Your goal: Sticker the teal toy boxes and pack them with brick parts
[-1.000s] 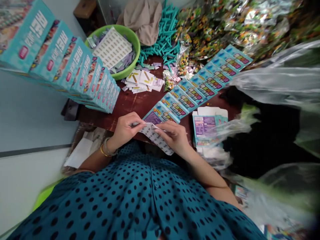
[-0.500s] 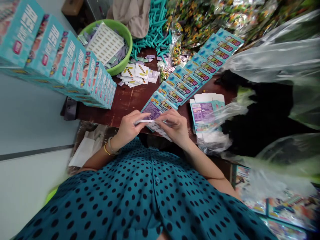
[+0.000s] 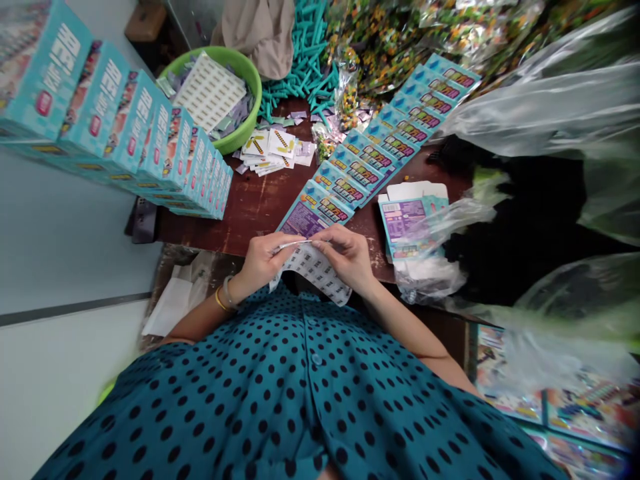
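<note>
Between both hands hangs a white sticker sheet (image 3: 320, 267) with rows of small dark prints, its lower edge curling over my lap. My left hand (image 3: 265, 260) pinches its upper edge between thumb and fingers. On the other side my right hand (image 3: 349, 257) grips the same edge, fingertips close to those of the left. Just beyond the hands lies the nearest flat teal-and-purple box (image 3: 314, 212), at the front of an overlapping row that runs to the far right.
Teal boxes (image 3: 145, 137) stand in a line at left. A green basin (image 3: 255, 100) holds similar sheets and small packets. Beside it lie white printed cards (image 3: 273, 148), teal sticks (image 3: 303, 60) and bags of coloured pieces (image 3: 390, 47). An opened box (image 3: 407, 220) sits right, partly under clear plastic.
The sheet has swung down and opened out below my hands, showing more of its printed face. My hands stay close together, slightly lower against the boxes.
</note>
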The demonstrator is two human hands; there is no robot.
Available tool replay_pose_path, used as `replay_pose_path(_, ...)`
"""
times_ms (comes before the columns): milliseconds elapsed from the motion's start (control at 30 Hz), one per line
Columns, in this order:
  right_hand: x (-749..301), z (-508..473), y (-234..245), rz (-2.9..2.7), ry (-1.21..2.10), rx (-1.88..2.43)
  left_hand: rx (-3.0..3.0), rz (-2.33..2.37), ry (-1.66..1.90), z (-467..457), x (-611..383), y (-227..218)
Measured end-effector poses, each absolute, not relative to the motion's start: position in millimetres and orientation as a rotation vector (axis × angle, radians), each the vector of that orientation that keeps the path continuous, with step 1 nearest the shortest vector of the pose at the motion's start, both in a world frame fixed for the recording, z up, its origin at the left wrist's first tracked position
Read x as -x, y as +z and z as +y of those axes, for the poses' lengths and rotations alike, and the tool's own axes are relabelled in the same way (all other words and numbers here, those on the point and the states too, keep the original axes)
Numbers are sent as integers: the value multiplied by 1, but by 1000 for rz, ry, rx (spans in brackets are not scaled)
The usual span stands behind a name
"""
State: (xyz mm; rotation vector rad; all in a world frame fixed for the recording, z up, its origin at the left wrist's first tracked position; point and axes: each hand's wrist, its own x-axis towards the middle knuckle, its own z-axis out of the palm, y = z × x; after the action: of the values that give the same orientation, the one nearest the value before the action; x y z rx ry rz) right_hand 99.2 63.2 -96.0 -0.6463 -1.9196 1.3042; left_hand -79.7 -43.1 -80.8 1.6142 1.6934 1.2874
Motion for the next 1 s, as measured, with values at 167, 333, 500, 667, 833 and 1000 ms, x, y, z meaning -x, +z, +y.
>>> replay_pose_path(167, -96, 63, -97, -1961, 1233, 694, -1506, 1711, 1339, -39, 76, -83)
replay_pose_path(333, -93, 61, -101, -1921, 1173, 727, -1425, 1652, 1348, -37, 76, -86)
replay_pose_path(500, -92, 69, -113, -2005, 812, 625, -1069, 1584, 1338, -33, 76, -88)
replay_pose_path(667, -99, 83, -124, -2329, 601, 432, -674, 1390, 1335, -24, 83, -92)
replay_pose_path(833, -104, 82, -110, -2376, 722, 234, -768, 1400, 1287, -21, 91, -87)
replay_pose_path(1000, -86, 91, -98, -2088, 1223, 539, -1205, 1649, 1291, -20, 82, -81)
